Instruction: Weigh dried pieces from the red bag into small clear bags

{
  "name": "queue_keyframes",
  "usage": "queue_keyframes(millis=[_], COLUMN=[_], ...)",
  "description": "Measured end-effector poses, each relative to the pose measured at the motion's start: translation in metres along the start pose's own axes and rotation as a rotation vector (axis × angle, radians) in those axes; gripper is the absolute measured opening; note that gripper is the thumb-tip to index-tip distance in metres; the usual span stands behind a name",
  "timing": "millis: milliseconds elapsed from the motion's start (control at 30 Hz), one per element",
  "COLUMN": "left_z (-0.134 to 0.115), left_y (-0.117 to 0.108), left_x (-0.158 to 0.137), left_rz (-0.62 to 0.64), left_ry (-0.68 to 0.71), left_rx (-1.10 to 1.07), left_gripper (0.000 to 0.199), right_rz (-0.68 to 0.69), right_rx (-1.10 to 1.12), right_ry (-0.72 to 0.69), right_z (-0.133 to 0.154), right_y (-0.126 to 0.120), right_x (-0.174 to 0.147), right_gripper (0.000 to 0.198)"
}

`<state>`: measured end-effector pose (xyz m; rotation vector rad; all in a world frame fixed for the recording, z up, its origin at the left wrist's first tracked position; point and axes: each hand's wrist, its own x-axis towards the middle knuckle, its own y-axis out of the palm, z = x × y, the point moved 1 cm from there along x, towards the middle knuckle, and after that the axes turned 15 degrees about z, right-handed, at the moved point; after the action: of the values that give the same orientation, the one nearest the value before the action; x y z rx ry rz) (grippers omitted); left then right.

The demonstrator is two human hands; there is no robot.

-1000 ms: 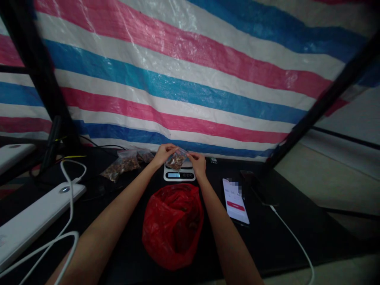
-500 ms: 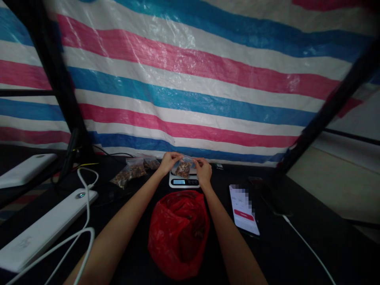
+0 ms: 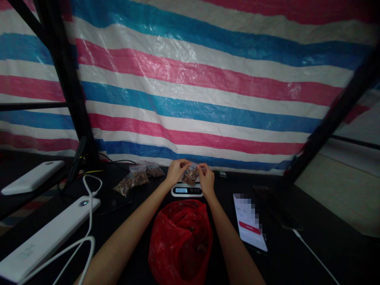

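Observation:
A small clear zip bag [image 3: 190,176] of brown dried bits hangs between my two hands, over a white digital scale [image 3: 187,190] with a lit display. My left hand [image 3: 177,171] pinches the bag's top left corner. At its top right, my right hand [image 3: 207,176] is closed on the same bag. Whether the bag's bottom touches the scale I cannot tell. Nearer to me, between my forearms, stands an open red plastic bag [image 3: 181,241] with dark contents. Left of the scale lie several filled clear bags [image 3: 138,176] of the same kind.
White power banks [image 3: 50,237] with a looped white cable [image 3: 90,213] are at the left. To the right lie a lit phone [image 3: 250,223] and a dark phone [image 3: 279,209] on a white cable. A striped plastic sheet [image 3: 192,91] hangs behind the black table.
The view has tilted up slightly, so everything sits lower in the picture. My hands have come a little closer together along the bag's top, still holding it.

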<state>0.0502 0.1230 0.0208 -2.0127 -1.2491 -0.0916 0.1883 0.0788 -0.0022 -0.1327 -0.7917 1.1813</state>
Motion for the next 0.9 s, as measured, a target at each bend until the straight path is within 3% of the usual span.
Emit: queue_keyframes(millis=[200, 500, 900], left_z=[-0.008, -0.014, -0.010], left_y=[0.000, -0.002, -0.001], left_x=[0.000, -0.002, -0.001], left_rz=[0.081, 0.023, 0.047], left_ry=[0.012, -0.024, 0.001], left_rx=[0.060, 0.191, 0.123], left_gripper=[0.027, 0.021, 0.025], right_rz=[0.008, -0.029, 0.019], right_rx=[0.015, -0.072, -0.016], right_ry=[-0.066, -0.069, -0.070], right_z=[0.003, 0.010, 0.012], right_y=[-0.002, -0.002, -0.002], right_x=[0.001, 0.001, 0.000], right_gripper=[0.027, 0.024, 0.025])
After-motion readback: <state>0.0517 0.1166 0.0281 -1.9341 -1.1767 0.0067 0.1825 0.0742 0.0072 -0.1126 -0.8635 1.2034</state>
